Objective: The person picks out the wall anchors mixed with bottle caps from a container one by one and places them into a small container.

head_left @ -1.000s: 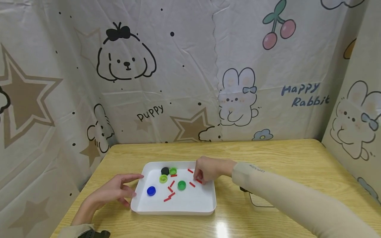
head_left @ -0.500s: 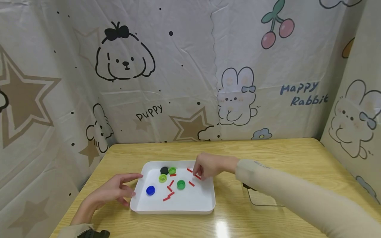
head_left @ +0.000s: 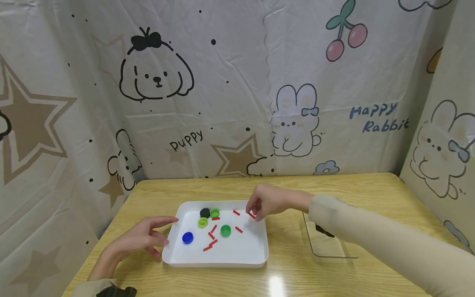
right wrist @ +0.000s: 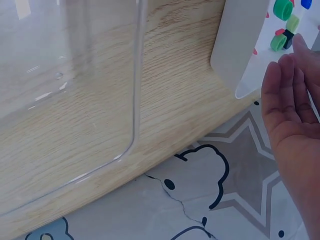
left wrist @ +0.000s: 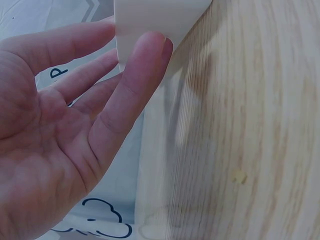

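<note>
My right hand (head_left: 270,200) pinches a short red stick (head_left: 251,215) between thumb and fingers, over the back right corner of the white tray (head_left: 237,255). My left hand (head_left: 139,237) rests its fingertips on the tray's left side, fingers spread and loosely bent. In the left wrist view, thumb and fingers touch the tray wall (left wrist: 150,17). Inside the tray lie several other red sticks (head_left: 238,229), a blue cap (head_left: 187,238), a green cap (head_left: 225,230), two lighter green caps (head_left: 203,222) and a black cap (head_left: 205,213). Seen from the right wrist, the fingers hide the stick.
A clear plastic box (right wrist: 136,100) stands on the wooden table (head_left: 289,264) right of the tray, partly behind the right forearm (head_left: 356,227). A printed curtain (head_left: 230,103) hangs along the table's back edge and both sides.
My right hand has lifted the red stick from the tray's right part and moved back and to the right with it. The left hand stays at the tray's edge.
</note>
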{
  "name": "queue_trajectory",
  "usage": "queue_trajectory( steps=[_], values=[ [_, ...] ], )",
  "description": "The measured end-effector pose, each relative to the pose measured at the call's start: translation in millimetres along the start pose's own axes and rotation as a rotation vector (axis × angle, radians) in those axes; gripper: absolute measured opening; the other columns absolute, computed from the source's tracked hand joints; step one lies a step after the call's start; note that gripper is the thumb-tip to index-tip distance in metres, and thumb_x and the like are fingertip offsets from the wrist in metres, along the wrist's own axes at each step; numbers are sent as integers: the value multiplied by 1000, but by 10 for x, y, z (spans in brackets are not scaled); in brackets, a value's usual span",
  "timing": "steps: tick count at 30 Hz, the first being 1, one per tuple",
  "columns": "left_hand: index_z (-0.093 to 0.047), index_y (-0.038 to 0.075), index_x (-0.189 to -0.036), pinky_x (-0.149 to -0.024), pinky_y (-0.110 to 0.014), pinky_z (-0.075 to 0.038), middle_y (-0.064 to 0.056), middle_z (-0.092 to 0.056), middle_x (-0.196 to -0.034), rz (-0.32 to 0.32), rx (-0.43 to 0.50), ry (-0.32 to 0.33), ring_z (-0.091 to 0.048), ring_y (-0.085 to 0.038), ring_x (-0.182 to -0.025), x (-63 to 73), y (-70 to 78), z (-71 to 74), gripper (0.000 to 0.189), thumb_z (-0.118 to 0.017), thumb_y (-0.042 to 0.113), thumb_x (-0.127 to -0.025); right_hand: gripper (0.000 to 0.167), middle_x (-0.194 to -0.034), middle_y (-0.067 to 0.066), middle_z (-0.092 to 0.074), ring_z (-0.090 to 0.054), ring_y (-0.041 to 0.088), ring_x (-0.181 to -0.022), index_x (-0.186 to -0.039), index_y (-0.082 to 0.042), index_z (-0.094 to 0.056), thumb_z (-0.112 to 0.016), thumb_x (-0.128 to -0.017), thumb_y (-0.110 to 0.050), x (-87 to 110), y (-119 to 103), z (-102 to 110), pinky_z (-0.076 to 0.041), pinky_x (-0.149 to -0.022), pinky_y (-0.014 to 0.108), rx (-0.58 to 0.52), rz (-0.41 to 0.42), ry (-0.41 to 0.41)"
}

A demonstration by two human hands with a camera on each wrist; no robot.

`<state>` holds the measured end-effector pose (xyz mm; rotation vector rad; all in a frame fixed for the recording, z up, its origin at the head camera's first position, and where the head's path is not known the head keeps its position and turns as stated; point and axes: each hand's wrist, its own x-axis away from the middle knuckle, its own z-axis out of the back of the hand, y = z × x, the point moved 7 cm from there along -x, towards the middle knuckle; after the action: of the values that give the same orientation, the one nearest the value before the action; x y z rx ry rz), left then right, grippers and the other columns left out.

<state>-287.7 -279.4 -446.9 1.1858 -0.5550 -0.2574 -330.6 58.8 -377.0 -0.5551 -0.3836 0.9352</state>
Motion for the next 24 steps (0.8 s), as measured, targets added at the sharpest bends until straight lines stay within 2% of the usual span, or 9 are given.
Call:
queue_trajectory(
  steps=[4, 14, 24],
  values=[
    [-43, -4, -157, -69, -56, -64, -34, -24, -166, 0, 2, -1, -73, -39, -88, 0, -1, 0, 70, -73, 2, -94, 22, -79, -7, -67, -61, 6, -76, -104, -5, -82, -84, -84, 4, 86, -18, 72, -57, -71, 24, -17, 8, 22],
    [-43, -4, -157, -69, -55, -64, -35, -23, -166, -6, -7, 0, -73, -39, -88, -3, 0, -2, 69, -73, 2, -94, 22, -75, -7, -58, -50, 9, -70, -104, -10, -83, -86, -84, -1, 323, 22, 227, -43, -64, 23, -66, -14, 76],
    [-43, -4, -157, -69, -55, -64, -35, -22, -166, -2, -15, 9, -73, -41, -86, -5, -23, 0, 70, -73, 2, -94, 24, -75, -3, -57, -49, 12, -70, -107, -4, -81, -85, -84, 2, 623, 51, 347, -41, -61, 22, -198, -36, 124]
  ],
)
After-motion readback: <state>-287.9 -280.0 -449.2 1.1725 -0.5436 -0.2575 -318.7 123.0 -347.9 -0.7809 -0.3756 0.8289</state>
